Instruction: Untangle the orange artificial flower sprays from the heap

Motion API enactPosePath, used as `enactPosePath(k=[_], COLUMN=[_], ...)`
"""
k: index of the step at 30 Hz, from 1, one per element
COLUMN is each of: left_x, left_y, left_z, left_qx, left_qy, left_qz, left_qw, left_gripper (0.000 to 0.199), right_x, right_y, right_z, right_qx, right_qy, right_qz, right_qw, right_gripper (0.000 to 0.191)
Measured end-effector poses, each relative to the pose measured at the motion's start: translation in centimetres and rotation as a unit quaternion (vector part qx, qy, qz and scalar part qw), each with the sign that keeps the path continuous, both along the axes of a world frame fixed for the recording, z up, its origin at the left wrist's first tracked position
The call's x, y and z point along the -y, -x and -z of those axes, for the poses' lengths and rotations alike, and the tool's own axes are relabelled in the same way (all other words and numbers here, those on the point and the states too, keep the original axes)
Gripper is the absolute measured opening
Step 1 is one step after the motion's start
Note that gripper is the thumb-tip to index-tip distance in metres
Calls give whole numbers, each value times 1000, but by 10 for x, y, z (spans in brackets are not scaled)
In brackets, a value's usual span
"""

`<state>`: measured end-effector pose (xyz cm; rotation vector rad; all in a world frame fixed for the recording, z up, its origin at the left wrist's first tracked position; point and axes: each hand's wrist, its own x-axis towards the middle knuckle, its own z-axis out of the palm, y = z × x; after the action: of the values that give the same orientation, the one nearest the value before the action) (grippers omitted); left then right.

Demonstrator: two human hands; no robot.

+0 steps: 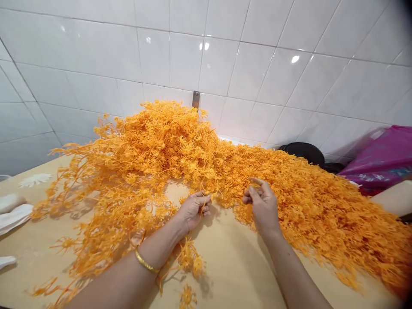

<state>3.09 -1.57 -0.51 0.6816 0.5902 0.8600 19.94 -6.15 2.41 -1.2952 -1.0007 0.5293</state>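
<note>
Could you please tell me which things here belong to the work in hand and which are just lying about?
Seemingly in the work:
orange sprig held in the left hand
orange heap

Apparently just lying about:
purple bundle
black round object by the wall

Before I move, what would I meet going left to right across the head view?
White petal-shaped piece, gold bracelet, left hand holding an orange sprig, right hand, black round object, purple bundle.
</note>
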Motion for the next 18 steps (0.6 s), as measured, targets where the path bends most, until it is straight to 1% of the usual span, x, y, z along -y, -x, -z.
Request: enactPosePath(k=[2,3,5,6,8,10,12,14,18], left_x=[0,0,1,1,2,3,4,5,5], left_y=[-1,-1,-1,-1,-1,-1,-2,-3,-3], left_z=[0,0,0,0,0,1,1,1,-3], left_qx=[5,5,0,-5,-14,-22,-39,-57,-55], left_qy=[5,4,-5,-7,-10,-26,-50,-58,-40], left_qz=[-26,-32,-29,-25,-10,10,28,35,42], left_qw=[1000,999,1000,1000,1000,999,998,996,997], left_gripper=[25,25,24,23,23,22,20,17,17], right_x=[3,5,7,8,10,12,13,13,9], right_y=[14,20,28,31,35,39,41,41,35], right_z=[1,2,3,3,4,3,3,4,8], right_qx=[53,81,163,217,324,401,436,454,482], right_qy=[31,40,38,26,-4,-18,-12,-13,-52], right_qz=[-63,-82,-100,-105,-121,-136,-141,-136,-116], right_qw=[996,993,981,970,938,906,889,881,867], right_gripper=[29,30,33,34,38,37,29,19,14])
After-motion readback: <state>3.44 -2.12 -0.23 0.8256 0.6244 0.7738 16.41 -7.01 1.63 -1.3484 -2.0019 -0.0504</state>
